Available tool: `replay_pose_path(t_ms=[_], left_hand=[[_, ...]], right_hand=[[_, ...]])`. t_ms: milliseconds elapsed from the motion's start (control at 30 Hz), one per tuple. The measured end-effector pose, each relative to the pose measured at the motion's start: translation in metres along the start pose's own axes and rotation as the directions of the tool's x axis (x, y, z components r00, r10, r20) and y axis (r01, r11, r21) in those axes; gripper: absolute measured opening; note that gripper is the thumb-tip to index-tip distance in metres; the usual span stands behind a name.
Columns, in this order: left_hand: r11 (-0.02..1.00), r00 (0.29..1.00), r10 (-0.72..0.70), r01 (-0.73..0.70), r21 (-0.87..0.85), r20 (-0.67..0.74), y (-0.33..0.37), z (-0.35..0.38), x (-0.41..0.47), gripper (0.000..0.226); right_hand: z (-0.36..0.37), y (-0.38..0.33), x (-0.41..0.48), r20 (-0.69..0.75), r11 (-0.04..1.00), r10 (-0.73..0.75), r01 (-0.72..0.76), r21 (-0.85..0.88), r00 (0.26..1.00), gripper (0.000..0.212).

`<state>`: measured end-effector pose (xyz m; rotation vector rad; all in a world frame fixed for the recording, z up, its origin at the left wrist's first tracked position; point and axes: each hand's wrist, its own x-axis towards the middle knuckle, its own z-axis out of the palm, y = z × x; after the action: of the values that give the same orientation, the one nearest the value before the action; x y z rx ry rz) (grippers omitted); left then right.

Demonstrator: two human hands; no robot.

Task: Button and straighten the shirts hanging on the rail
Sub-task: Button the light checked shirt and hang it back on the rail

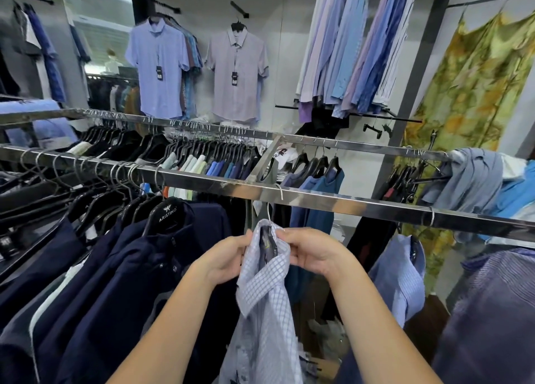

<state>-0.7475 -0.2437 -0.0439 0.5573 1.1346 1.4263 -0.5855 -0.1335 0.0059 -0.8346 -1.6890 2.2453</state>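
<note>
checked shirt point(265, 291) collar between left hand point(228, 257), right hand point(311, 253)

A white shirt point(266, 305) checked in blue is seen at centre. Navy shirts point(121, 267) are hung on black hangers point(169, 212). A yellow-green mottled cloth point(474, 94) is seen beside a steel-grey rail point(347, 202).

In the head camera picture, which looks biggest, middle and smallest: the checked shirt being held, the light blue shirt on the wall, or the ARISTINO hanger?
1. Checked shirt, though nearness to the camera enlarges it.
2. Light blue shirt.
3. ARISTINO hanger.
</note>
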Motion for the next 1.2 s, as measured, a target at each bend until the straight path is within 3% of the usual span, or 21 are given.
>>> replay_pose_path(t_ms=[100,267,333,400,467,533,633,700,767,900,1067,1133,1200], left_hand=[[0.977,0.999,-0.015,0.004,-0.215,-0.05,0.004,0.004,0.004,0.043],[0.983,0.994,-0.035,0.016,-0.183,-0.1,-0.007,0.012,0.005,0.04],[0.995,0.985,0.015,-0.032,-0.094,-0.173,-0.003,0.02,0.004,0.029],[0.97,0.931,0.194,-0.134,0.203,-0.309,0.002,0.026,0.003,0.015],[0.859,0.855,0.425,-0.277,0.43,-0.298,0.003,0.023,0.002,0.023],[0.636,0.761,0.625,-0.37,0.677,-0.172,0.0,0.02,0.002,0.041],[0.207,0.619,0.784,-0.323,0.923,0.041,-0.005,0.021,0.008,0.046],[0.086,0.556,0.827,-0.261,0.961,0.077,-0.005,0.023,0.012,0.044],[0.053,0.547,0.834,-0.21,0.976,0.072,-0.006,0.023,0.015,0.044],[-0.033,0.566,0.816,-0.161,0.986,0.119,-0.009,0.022,0.018,0.052],[-0.052,0.463,0.873,-0.219,0.974,0.151,-0.003,0.029,0.023,0.033],[0.002,0.481,0.869,-0.233,0.972,0.114,0.001,0.029,0.024,0.03],[0.008,0.545,0.83,-0.217,0.976,0.115,0.0,0.028,0.025,0.032]], right_hand=[[0.003,0.008,0.003,0.052,0.98,-0.01,0.0,0.197,0.999,0.031],[0.008,0.026,-0.001,0.081,0.89,0.039,-0.071,0.451,0.996,0.016],[0.008,0.024,-0.002,0.074,0.89,0.028,-0.058,0.453,0.997,0.017],[0.007,0.02,-0.002,0.057,0.914,0.007,-0.03,0.405,0.998,0.022],[0.005,0.019,0.0,0.035,0.932,0.001,-0.014,0.361,0.999,0.031],[0.004,0.02,0.002,0.006,0.949,-0.007,0.005,0.316,1.0,0.032],[0.008,0.014,0.002,-0.063,0.976,-0.061,0.073,0.204,0.996,0.026],[0.011,0.01,0.003,-0.087,0.985,-0.099,0.11,0.134,0.991,0.024],[0.013,0.009,0.004,-0.106,0.976,-0.126,0.143,0.162,0.986,0.02],[0.011,0.017,0.007,-0.07,0.906,-0.036,0.063,0.419,0.997,0.023],[0.007,0.016,0.005,-0.033,0.886,0.042,-0.022,0.464,0.999,0.027],[0.007,0.016,0.005,-0.035,0.889,0.054,-0.032,0.457,0.998,0.026],[0.008,0.02,0.008,-0.04,0.895,0.081,-0.055,0.442,0.996,0.024]])
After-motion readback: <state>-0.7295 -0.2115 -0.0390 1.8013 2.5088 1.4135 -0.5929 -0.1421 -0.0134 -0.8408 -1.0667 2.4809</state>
